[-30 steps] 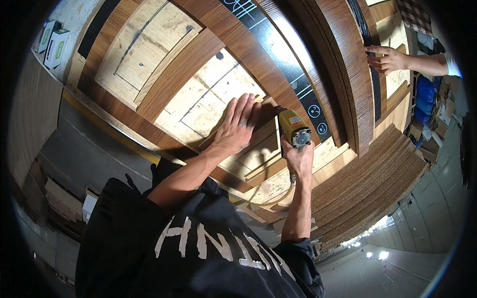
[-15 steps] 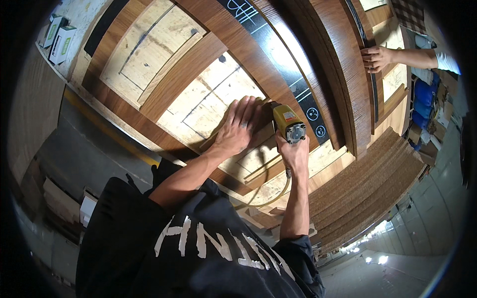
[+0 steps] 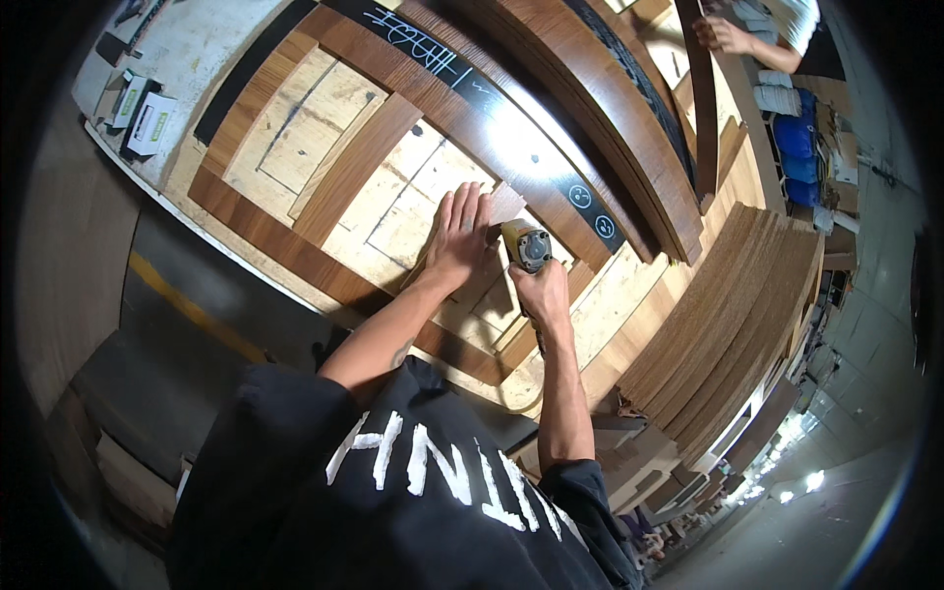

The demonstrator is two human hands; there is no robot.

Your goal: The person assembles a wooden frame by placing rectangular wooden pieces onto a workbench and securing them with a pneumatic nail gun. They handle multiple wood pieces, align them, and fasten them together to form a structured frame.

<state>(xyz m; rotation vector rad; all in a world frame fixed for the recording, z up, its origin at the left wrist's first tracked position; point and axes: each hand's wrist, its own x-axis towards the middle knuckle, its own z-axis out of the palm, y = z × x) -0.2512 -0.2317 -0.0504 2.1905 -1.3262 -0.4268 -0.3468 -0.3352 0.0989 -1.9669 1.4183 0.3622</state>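
Note:
My right hand [image 3: 543, 293] grips a yellow and black air nail gun [image 3: 528, 246], its grey round cap facing up. The gun's nose, partly hidden, sits over a crosspiece of a brown wood-grain frame [image 3: 359, 167], just right of my left hand. My left hand [image 3: 460, 236] lies flat on that crosspiece with its fingers stretched out and a ring on one of them. Pale boards with dark pencil lines [image 3: 305, 118] show through the frame's openings. Along its far side runs a glossy black strip [image 3: 462, 79] with white chalk marks.
Brown boards [image 3: 629, 108] lie stacked beyond the frame. At the far right another person's hand [image 3: 723, 37] is near a dark upright strip [image 3: 704, 108]. Small boxes [image 3: 147, 123] sit at the far left. Stacked brown panels [image 3: 728, 315] and blue bundles [image 3: 795, 138] stand to the right.
The nail gun has moved left along the frame, closer to my left hand, which stays flat. The whole view has shifted. The other person's hand has moved farther away.

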